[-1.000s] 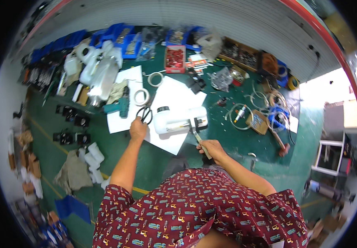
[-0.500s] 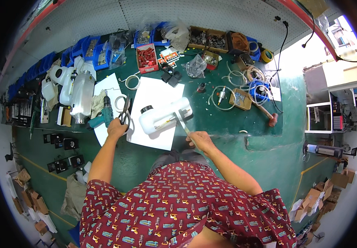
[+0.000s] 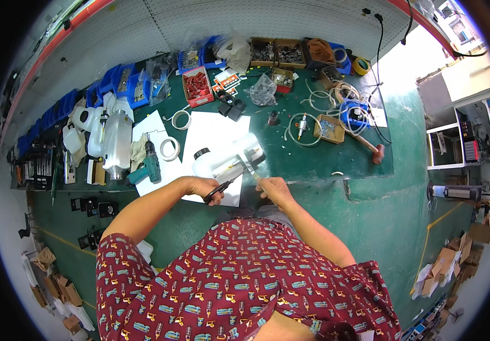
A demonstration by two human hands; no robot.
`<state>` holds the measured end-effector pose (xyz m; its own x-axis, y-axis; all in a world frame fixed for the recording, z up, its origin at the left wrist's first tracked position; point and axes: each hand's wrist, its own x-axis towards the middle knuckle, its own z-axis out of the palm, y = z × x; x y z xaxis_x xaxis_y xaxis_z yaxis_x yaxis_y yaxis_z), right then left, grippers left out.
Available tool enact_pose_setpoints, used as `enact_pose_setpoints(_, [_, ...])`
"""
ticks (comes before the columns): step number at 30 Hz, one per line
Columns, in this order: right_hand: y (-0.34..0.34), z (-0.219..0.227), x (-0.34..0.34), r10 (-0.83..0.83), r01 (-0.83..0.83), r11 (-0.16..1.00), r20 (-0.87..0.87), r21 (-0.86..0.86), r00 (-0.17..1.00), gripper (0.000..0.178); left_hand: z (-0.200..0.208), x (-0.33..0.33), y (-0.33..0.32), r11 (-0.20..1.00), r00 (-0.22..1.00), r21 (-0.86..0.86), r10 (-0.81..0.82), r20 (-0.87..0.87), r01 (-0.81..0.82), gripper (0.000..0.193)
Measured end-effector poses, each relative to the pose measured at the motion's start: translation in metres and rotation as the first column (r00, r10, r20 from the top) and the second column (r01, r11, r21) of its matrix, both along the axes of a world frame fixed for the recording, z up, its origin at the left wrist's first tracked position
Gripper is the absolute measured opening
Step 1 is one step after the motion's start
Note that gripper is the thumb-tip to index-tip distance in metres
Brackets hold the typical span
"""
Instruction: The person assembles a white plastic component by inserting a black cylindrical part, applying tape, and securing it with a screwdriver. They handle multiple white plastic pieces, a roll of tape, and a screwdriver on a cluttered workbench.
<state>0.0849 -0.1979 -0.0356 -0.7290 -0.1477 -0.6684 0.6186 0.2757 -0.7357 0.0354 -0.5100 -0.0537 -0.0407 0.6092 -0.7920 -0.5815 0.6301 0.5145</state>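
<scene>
A white plastic bottle (image 3: 215,163) with a black cap (image 3: 201,153) lies on its side on a white paper sheet (image 3: 211,126). A pale flat strip of tape (image 3: 248,166) runs from its side toward me. My right hand (image 3: 276,191) pinches the strip's near end. Black-handled scissors (image 3: 217,192) are gripped in my left hand (image 3: 202,187), in front of the bottle. Their blades point right toward the strip and look apart from it; whether the blades are spread, I cannot tell.
A green cordless drill (image 3: 152,162) and tape rolls (image 3: 170,149) lie left of the bottle. Silvery and white bottles (image 3: 119,139) stand farther left. Blue bins (image 3: 138,91) and a box of red parts (image 3: 197,86) line the back. Coiled tubing (image 3: 301,131) and a mallet (image 3: 376,153) lie right.
My left hand has picked the scissors up from beside the drill and carried them right, in front of the bottle. My right hand still holds the strip in nearly the same place.
</scene>
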Motion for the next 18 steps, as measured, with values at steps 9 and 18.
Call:
enact_pose_setpoints(9, [-0.005, 0.008, 0.002, -0.018, 0.018, 0.999, -0.024, 0.026, 1.000, 0.049, -0.033, -0.049, 0.037, 0.986, 0.989, -0.076, -0.147, 0.017, 0.148, 0.018])
enact_pose_setpoints(18, [0.009, 0.017, -0.002, -0.045, 0.046, 0.998, -0.010, 0.031, 0.999, 0.043, -0.021, -0.049, 0.024, 0.998, 0.987, -0.022, -0.059, -0.148, 0.056, 0.034])
